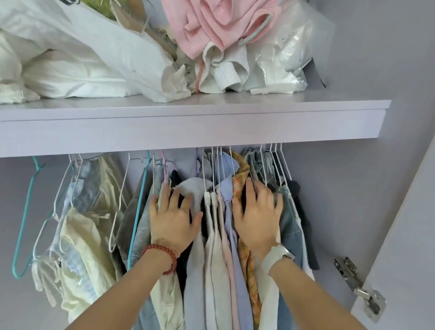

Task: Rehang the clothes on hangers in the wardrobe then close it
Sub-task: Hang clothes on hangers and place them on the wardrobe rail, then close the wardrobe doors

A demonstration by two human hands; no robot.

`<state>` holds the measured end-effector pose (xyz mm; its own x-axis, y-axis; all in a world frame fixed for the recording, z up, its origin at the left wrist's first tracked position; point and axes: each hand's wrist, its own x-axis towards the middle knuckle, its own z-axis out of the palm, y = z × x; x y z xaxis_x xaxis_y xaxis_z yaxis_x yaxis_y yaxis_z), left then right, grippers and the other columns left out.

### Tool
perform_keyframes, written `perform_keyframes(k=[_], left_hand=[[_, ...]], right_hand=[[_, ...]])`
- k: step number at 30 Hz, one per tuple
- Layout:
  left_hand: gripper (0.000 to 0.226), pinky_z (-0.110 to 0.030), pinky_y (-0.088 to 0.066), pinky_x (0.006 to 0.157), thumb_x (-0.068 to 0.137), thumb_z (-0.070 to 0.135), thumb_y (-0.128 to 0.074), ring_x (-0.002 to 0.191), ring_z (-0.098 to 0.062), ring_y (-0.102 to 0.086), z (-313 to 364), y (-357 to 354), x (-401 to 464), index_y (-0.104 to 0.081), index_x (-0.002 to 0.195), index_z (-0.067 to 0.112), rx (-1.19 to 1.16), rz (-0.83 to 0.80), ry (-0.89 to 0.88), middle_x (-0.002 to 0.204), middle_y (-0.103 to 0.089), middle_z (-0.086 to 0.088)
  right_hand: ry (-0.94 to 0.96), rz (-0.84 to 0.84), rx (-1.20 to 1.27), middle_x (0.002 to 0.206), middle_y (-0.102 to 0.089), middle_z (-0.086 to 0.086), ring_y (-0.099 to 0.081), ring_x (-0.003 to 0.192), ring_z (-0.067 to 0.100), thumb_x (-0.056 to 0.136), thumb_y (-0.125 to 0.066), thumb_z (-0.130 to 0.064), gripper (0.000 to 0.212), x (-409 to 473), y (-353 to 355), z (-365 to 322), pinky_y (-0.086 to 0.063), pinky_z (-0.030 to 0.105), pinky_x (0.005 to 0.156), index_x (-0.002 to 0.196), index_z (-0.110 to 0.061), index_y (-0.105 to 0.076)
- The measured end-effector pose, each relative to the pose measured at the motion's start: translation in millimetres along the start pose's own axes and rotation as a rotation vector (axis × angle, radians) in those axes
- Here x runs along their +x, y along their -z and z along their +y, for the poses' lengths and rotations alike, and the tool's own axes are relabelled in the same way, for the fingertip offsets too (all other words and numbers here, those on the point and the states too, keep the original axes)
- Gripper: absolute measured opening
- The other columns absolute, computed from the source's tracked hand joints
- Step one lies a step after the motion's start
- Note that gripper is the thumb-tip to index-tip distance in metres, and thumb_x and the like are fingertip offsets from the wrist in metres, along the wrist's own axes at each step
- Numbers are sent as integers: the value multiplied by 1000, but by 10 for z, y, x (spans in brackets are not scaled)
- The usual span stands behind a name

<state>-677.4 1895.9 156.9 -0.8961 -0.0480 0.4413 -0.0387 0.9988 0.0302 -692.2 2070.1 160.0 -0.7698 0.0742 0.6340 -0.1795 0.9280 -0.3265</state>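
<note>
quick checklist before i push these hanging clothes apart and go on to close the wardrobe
1. Left hand flat on the hanging clothes, fingers spread: ok.
2. Right hand pressed on the plaid shirt and denim: ok.
3. Hooks on the rail: cannot tell, the shelf hides it.
4. Spare hanger ready: ok, empty teal hanger hangs at far left.
5. All clothes rehung: not ok, pink garment and white ones lie piled on the shelf.
6. Door shut: not ok, open, hinge exposed.
</note>
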Motion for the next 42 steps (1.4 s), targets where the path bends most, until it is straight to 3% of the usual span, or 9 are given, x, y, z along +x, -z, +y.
perform_keyframes(k=[4, 7, 12, 16, 23, 27, 31, 36, 42], left_hand=[[51, -54, 2, 112, 93, 51, -28, 143, -21, 0, -56, 16, -6, -32, 139, 31, -52, -122, 104, 154, -15, 5], [50, -52, 0, 113, 95, 45, -25, 143, -22, 3, -104, -26, -20, -23, 143, 30, -69, -92, 107, 156, -10, 5], [52, -50, 1, 113, 95, 47, -24, 143, -23, 4, -127, -34, -63, -19, 145, 31, -106, -62, 65, 156, -4, 2], [52, -54, 1, 112, 95, 44, -27, 143, -25, 2, -47, 84, -197, -21, 144, 29, -119, -33, -19, 156, -4, -2], [50, -48, -3, 112, 95, 38, -31, 143, -20, -1, 320, 423, -845, -23, 144, 27, -257, 48, -286, 156, -8, -1], [50, -45, -6, 113, 94, 33, -34, 143, -19, -4, 724, 662, -1248, -25, 143, 27, -369, 60, -420, 155, -11, -1], [51, -42, -7, 113, 95, 29, -36, 143, -21, -5, 1416, 1087, -1602, -25, 144, 23, -523, 67, -597, 155, -12, -4], [47, -48, -27, 109, 87, 12, -53, 135, -31, -31, 2190, 1733, -1995, -45, 133, 9, -760, 166, -814, 144, -36, -15], [45, -40, -27, 108, 87, 9, -52, 134, -29, -33, 2766, 2270, -2257, -46, 132, 9, -868, 248, -908, 143, -36, -14]], right_hand=[[-15, -362, 170, 151, -22, 7, -43, 125, 29, 97, -30, -40, 56, -34, -161, -227, -44, 38, 90, 145, -14, -17], [-21, -360, 123, 154, -14, 2, -44, 126, 27, 99, -25, -35, 53, -55, -190, -241, -46, 37, 89, 146, -14, -12], [13, -323, 111, 154, -17, 5, -23, 137, 23, 99, -27, -34, 53, -150, -123, -127, -19, 33, 113, 146, -12, -15], [30, -266, 64, 153, -20, 6, -16, 140, 21, 98, -30, -29, 49, -330, 144, -25, -9, 34, 116, 145, -13, -22], [0, -109, -60, 143, -38, 13, -30, 135, 29, 94, -43, -18, 42, -1082, 946, 259, -21, 42, 113, 134, -6, -43], [-58, 43, -51, 126, -54, 21, -47, 120, 40, 83, -57, -1, 35, -1562, 1605, 401, -37, 50, 101, 117, 1, -58], [-123, 236, -128, 120, -56, 22, -49, 114, 42, 79, -56, 7, 33, -2011, 2582, 632, -42, 52, 94, 112, 2, -59], [-143, 554, -281, 116, -52, 25, -51, 101, 40, 78, -49, 7, 33, -2218, 3625, 870, -44, 46, 86, 109, 2, -60], [-96, 788, -351, 124, -48, 25, -41, 109, 27, 74, -49, 8, 48, -2364, 4151, 1044, -36, 37, 84, 121, 0, -50]])
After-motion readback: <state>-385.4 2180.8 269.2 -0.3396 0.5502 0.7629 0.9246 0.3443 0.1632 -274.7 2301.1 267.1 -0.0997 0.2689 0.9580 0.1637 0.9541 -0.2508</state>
